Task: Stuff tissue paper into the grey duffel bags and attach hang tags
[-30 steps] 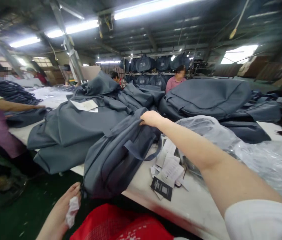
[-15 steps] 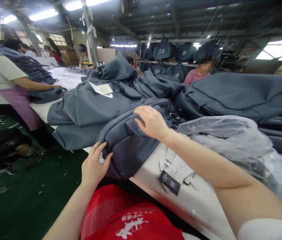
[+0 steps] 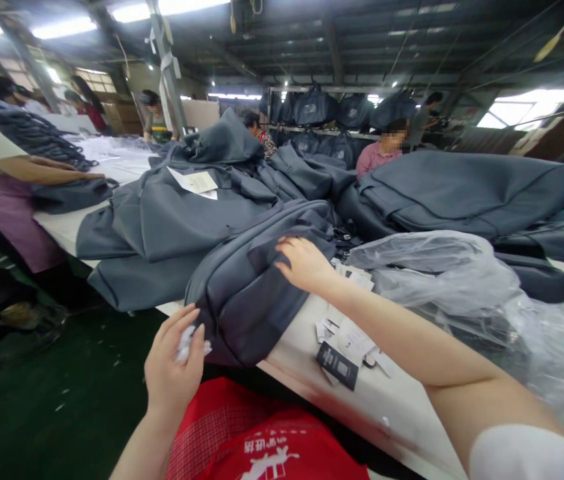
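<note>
A dark blue-grey bag (image 3: 242,287) with curved, piped seams lies across the edge of the white table. My right hand (image 3: 307,263) is on its upper right side, fingers bent over a dark strap or flap; exactly what they pinch is partly hidden. At the bag's lower left end is my left hand (image 3: 175,363), a little apart from the fabric. Crumpled white paper or film (image 3: 187,343) shows between its thumb and curled fingers. Printed tags, one of them black (image 3: 338,365), lie on the table (image 3: 307,340) to the right of the bag.
More blue-grey bags (image 3: 172,213) are heaped behind, with a white sheet (image 3: 195,182) on top. Clear plastic bags (image 3: 442,267) and a large bag (image 3: 467,187) occupy the right. Co-workers stand at the left and beyond the pile. Bags hang on a rack (image 3: 317,107).
My left hand has drawn back from the bag's end, uncovering the white crumpled piece. My right hand has slid slightly down over the bag. The view has turned a little to the right.
</note>
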Tool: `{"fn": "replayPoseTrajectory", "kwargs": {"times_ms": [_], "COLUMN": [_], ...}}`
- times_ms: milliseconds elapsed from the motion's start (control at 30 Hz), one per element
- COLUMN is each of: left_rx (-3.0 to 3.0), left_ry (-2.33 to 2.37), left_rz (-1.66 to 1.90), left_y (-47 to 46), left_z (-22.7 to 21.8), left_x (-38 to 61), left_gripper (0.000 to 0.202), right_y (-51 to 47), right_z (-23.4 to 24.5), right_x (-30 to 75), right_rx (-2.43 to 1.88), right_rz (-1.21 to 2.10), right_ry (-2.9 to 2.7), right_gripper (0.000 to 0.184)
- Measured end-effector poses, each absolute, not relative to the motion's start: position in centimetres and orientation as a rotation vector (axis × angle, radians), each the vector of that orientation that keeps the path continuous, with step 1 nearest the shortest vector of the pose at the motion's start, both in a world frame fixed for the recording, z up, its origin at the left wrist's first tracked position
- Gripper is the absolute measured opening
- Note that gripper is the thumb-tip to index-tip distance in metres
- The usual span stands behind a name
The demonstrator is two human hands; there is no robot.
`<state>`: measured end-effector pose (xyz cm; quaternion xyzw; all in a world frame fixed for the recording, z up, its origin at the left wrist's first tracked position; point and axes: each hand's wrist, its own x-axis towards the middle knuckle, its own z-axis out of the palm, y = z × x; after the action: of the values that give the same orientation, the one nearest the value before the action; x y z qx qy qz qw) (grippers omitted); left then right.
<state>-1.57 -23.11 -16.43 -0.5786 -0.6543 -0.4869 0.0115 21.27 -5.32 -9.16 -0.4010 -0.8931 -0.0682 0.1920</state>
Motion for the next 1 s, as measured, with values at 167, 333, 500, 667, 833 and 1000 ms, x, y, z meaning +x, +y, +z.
{"fn": "replayPoseTrajectory", "kwargs": {"times_ms": [167,333,500,667,833,1000], "left_rx": [-2.303,-2.739,-2.901,-3.066,-3.151,-3.087], "left_ry": [-2.445,-2.409,-2.382,-2.314,-2.321,-2.468], "left_rz": [-1.807,-1.448,-1.195,-1.006,-0.879,-0.964], "left_y": [-24.6,-23.8,-22.1,-20.8,-20.0,-19.6], "left_z": [-18.0,-21.7,-23.7,-24.4,-24.8,-25.1], "left_x": [2.7,5.4,5.9,7.4,9.6,10.5], "left_gripper": [0.033,0.035,0.033,0.033,0.032,0.038], "right_y": [-6.7,-9.1,-11.5,-17.0,-20.4,-19.7], "right_z": [-7.5,-11.2,-17.4,-22.8,-26.5,-26.5], "right_x": [21.0,25.0,32.2,35.2,33.9,35.2], "right_rx": [-1.348,-1.25,-1.67,-1.903,-2.025,-2.016], "right_rz": [0.135,0.668,0.787,0.707,0.602,0.65], "right_ry": [-2.648,-2.746,-2.226,-1.948,-1.947,-1.905], "right_gripper": [0.037,0.028,0.023,0.031,0.06,0.007]}}
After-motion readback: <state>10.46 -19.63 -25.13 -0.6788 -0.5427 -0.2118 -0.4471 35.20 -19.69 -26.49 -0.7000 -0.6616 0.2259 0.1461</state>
